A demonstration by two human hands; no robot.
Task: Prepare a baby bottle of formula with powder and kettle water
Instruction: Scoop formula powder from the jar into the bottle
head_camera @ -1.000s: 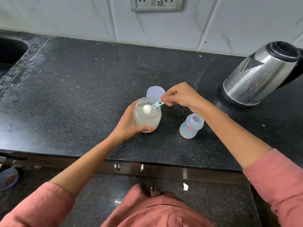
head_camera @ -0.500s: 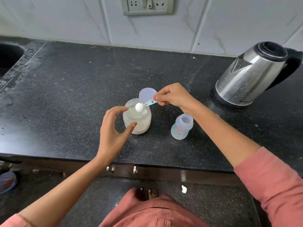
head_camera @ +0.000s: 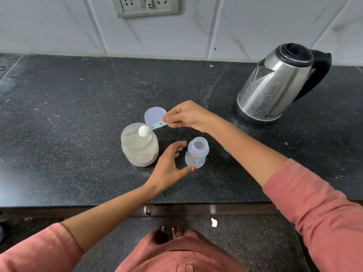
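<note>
The work is in its early middle, I judge. The powder jar (head_camera: 139, 148) stands open at the centre of the counter (head_camera: 68, 114), its lid (head_camera: 154, 115) lying flat just behind it. A heaped scoop (head_camera: 153, 127) hangs over the jar's mouth. The right hand (head_camera: 188, 116) has its grip pinched on the end of the scoop's handle, thumb and forefinger together.

The baby bottle (head_camera: 196, 154) stands just right of the jar, uncapped. It looks empty, though its walls are cloudy and I cannot be sure. The left hand (head_camera: 169, 165) is cupped beside it with its grip apart: the fingers are spread, the thumb tip is at the bottle's base, and nothing is clasped yet.

Left to do, as I read it: tip the powder into the bottle, pour from the kettle (head_camera: 275, 83) (which sits well apart at the upper right of the frame), then cap and mix. A teal thing peeps out behind the right forearm, but I cannot tell what it is.

The bottle is upright, its long axis vertical and its open mouth facing up. The scoop lies near level. Its long axis runs from the bowl at lower left to the handle at upper right, so the bowl points toward the frame's left.
</note>
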